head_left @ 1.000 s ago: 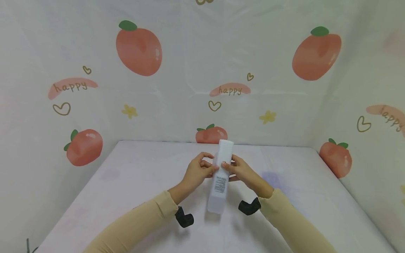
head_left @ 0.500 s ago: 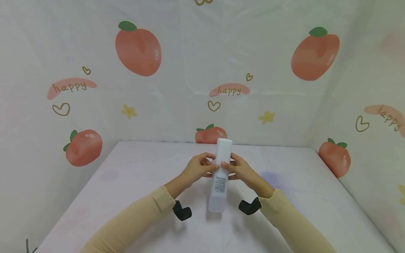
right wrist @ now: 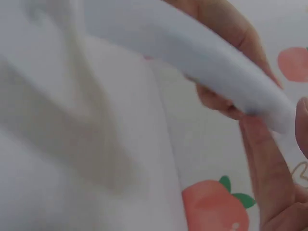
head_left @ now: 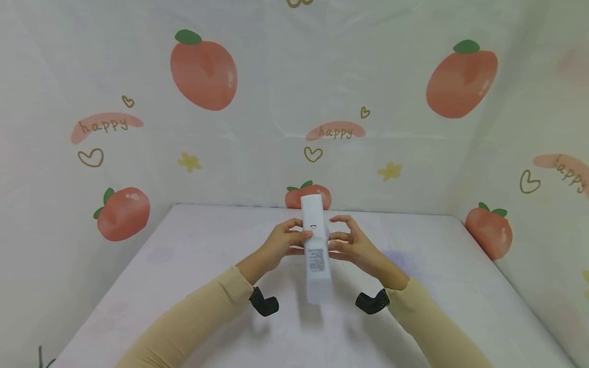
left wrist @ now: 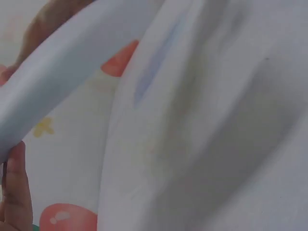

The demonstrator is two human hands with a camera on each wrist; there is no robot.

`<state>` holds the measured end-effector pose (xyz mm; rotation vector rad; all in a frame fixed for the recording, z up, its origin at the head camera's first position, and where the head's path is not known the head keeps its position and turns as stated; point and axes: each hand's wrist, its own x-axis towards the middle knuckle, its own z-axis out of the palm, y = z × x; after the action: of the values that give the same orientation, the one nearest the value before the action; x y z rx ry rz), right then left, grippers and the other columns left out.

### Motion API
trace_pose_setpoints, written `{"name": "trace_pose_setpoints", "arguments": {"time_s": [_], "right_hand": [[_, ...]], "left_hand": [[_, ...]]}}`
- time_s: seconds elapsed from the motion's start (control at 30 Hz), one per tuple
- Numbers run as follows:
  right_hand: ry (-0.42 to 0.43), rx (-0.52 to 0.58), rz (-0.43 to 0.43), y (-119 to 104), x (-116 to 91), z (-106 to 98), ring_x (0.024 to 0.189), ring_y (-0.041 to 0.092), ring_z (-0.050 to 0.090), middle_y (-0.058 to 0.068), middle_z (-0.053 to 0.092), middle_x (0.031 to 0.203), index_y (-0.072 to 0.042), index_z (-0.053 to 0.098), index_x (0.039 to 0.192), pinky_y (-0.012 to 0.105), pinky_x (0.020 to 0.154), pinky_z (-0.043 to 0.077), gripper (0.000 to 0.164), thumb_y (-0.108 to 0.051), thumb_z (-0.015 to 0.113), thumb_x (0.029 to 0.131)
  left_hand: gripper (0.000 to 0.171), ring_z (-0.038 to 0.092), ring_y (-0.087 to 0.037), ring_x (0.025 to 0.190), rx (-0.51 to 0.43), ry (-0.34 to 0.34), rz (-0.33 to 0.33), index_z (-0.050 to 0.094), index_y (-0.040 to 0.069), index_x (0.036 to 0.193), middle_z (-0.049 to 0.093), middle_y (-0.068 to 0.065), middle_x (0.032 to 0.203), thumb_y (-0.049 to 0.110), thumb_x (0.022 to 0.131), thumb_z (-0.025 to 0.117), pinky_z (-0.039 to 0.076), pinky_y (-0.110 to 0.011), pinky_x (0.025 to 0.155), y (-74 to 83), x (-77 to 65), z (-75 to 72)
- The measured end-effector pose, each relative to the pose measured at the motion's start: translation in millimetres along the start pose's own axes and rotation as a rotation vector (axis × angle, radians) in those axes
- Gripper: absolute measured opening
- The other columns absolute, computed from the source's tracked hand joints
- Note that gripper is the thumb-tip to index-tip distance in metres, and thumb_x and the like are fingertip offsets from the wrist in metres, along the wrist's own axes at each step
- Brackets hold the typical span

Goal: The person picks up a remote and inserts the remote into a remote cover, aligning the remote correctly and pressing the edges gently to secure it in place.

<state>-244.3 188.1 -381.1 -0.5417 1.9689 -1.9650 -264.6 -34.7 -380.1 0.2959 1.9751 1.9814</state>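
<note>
A long white device [head_left: 317, 278] with a small dark port and a printed label on its face is held up over the table, its lower end toward me. My left hand [head_left: 278, 245] grips it at mid-length, thumb on the face and fingers behind the left side. At the right edge, my right hand [head_left: 361, 250] touches it with some fingertips while the index finger is lifted away. The right wrist view shows a fingertip against the underside of the white device [right wrist: 192, 48], with the thumb [right wrist: 302, 126] apart from it. What kind of device it is, I cannot tell.
A pale cloth covers the table [head_left: 198, 317], where shadows of the arms and device fall. Behind it hangs a white curtain [head_left: 271, 92] printed with peaches, hearts and flowers. Black wrist cameras [head_left: 264, 302] stick out below both sleeves.
The device has shifted left and tipped the other way, its top now leaning left. My right thumb has come off its face and that hand has spread, moving slightly right. The left hand keeps its hold.
</note>
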Motion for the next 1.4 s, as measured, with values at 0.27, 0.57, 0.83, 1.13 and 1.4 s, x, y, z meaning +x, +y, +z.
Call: {"name": "trace_pose_setpoints", "arguments": {"time_s": [0.27,0.57,0.83,1.13,1.4], "right_hand": [[0.001,-0.044,-0.070,10,-1,6,0.085,0.011,0.066,-0.003,0.059,0.096,-0.015,0.056,0.090,0.032,0.081,0.058,0.023,0.003,0.070,0.084],[0.037,-0.078,-0.085,11,1,9,0.081,0.013,0.067,-0.003,0.062,0.089,0.000,0.055,0.084,0.034,0.077,0.059,0.017,0.007,0.070,0.081],[0.037,-0.108,-0.095,7,3,14,0.088,0.014,0.067,0.000,0.061,0.094,0.009,0.050,0.092,0.036,0.081,0.058,0.025,-0.004,0.071,0.086],[0.143,-0.091,-0.121,12,1,20,0.078,0.009,0.067,-0.002,0.060,0.084,0.017,0.047,0.095,0.031,0.073,0.059,0.022,0.004,0.063,0.090],[0.360,-0.024,-0.098,6,6,22,0.069,0.008,0.067,-0.003,0.062,0.072,0.007,0.053,0.089,0.027,0.069,0.059,0.008,0.007,0.061,0.090]], "left_hand": [[0.026,0.066,-0.017,0.082,0.048,-0.042,-0.066,0.055,0.011,0.112,0.068,-0.004,0.096,0.021,0.091,0.067,0.056,-0.035,0.080,-1.0,-0.5,0.5],[0.041,0.064,-0.020,0.089,0.152,-0.114,-0.088,0.055,0.013,0.124,0.068,-0.009,0.105,0.019,0.087,0.071,0.055,-0.041,0.086,11.7,1.2,-1.5],[0.042,0.065,-0.017,0.086,0.225,-0.131,-0.085,0.060,0.006,0.126,0.070,-0.006,0.102,0.028,0.092,0.067,0.055,-0.035,0.081,14.6,2.8,-2.1],[0.031,0.063,-0.015,0.079,0.264,-0.170,-0.051,0.062,0.000,0.115,0.069,-0.006,0.095,0.021,0.093,0.065,0.056,-0.032,0.073,11.5,2.9,-2.2],[0.033,0.063,-0.014,0.079,0.272,-0.258,-0.032,0.058,-0.003,0.118,0.069,-0.010,0.100,0.020,0.095,0.062,0.055,-0.031,0.072,18.5,1.7,-0.7]]}}
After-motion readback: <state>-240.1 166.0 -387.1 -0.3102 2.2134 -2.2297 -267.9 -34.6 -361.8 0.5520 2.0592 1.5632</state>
